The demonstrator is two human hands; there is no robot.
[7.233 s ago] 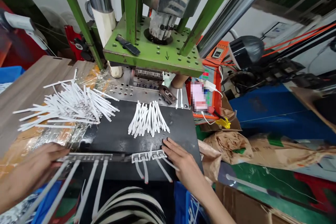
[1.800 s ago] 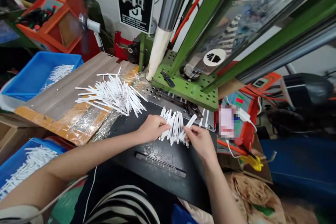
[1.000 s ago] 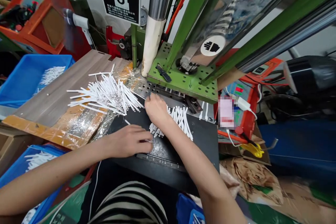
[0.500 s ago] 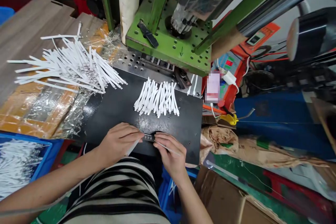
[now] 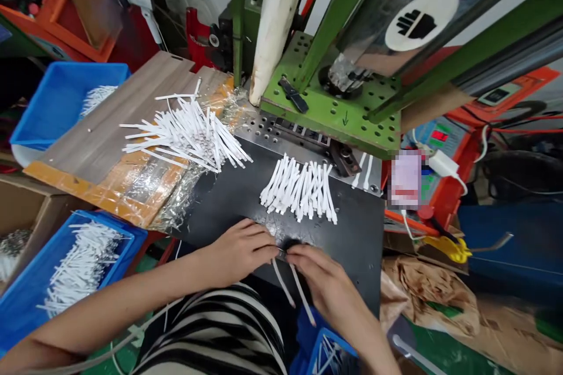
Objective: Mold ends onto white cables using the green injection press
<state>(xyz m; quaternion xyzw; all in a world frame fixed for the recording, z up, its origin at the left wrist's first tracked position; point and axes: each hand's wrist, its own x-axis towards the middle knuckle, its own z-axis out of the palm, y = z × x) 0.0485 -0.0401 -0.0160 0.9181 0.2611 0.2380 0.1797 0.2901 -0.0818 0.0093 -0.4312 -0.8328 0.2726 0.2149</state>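
Observation:
My left hand (image 5: 248,250) and my right hand (image 5: 323,275) are close together over the front part of a black plate (image 5: 354,234). Their closed fingertips pinch opposite ends of a small dark metal bar (image 5: 282,251), mostly hidden between them. Two short white cables (image 5: 303,296) slant down from the fingertips over the plate's front edge; whether the fingers grip them or they are falling free I cannot tell. A row of similar white cables (image 5: 299,190) lies just beyond my hands. To its left sits a larger loose heap of white cables (image 5: 187,132).
A green press (image 5: 329,114) stands behind the plate, its metal die under the platform. Two cables lie by the die's right side. Blue bins (image 5: 132,246) of white pieces are at left, another blue bin (image 5: 314,357) below my right hand. An orange control box (image 5: 444,211) is at right.
The view has swung left, bringing more bins into sight. The two cables by my fingers, formerly angled apart along each hand, now both point down and right. My hands stay together at the bar.

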